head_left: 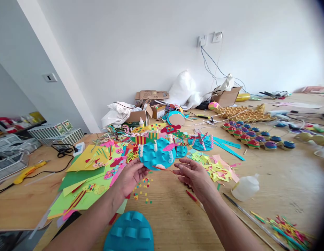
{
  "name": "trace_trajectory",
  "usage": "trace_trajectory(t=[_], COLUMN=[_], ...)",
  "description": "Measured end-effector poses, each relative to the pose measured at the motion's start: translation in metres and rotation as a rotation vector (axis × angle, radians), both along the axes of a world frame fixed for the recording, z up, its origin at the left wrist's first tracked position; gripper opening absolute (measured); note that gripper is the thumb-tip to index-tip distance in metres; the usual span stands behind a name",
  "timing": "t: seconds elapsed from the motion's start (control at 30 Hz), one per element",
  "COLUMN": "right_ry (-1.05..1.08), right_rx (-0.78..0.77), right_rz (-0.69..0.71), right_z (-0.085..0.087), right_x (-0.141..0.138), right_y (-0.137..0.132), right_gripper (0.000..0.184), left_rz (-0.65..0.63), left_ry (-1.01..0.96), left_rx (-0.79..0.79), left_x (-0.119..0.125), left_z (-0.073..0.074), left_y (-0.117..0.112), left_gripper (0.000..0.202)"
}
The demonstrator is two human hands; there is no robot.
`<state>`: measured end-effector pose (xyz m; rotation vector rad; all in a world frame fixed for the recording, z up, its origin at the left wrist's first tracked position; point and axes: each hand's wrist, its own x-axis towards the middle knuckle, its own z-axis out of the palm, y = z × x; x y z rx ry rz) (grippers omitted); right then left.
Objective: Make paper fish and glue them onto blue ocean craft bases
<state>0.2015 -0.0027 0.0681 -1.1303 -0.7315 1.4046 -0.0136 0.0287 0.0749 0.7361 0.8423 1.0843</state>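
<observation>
1. Two bare hands are reaching over a wooden table (175, 226); we are holding a blue disc (151, 158) above its surface, its bumpy face tilting toward us.
2. For good control, we should be supporting the disc by its rim, sparing the raised bumps, and guiding the thin red strip (162, 168) at its lower edge lightly.
3. Our left hand (133, 175) is pinching the disc's lower left rim, thumb and fingers narrow.
4. Our right hand (192, 173) is curling loosely, fingers slightly parted near the strip's end; whether they are gripping it, we cannot tell.
</observation>
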Motion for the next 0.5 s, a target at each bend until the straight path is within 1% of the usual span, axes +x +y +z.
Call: trace_trajectory(t=[0.13,0.3,0.4,0.5], right_ry=[-0.068,-0.121,-0.136,-0.131], right_rx=[-0.013,-0.023,-0.019,0.004], right_rz=[0.002,0.028,0.078,0.155], right_z=[0.003,-0.001,-0.007,-0.02], right_x=[0.0,-0.003,-0.006,-0.01], right_y=[-0.006,-0.022,-0.032,-0.04], right_gripper=[0.038,0.045,0.046,0.048], left_rz=[0.053,0.098,0.129,0.158], left_ry=[-0.028,-0.05,-0.058,-0.061], left_rx=[0.062,0.113,0.125,0.12], left_x=[-0.006,-0.009,-0.004,0.003], left_z=[0.019,0.041,0.047,0.049], left_y=[0.03,0.084,0.118,0.15], left_gripper=[0.011,0.011,0.009,0.008])
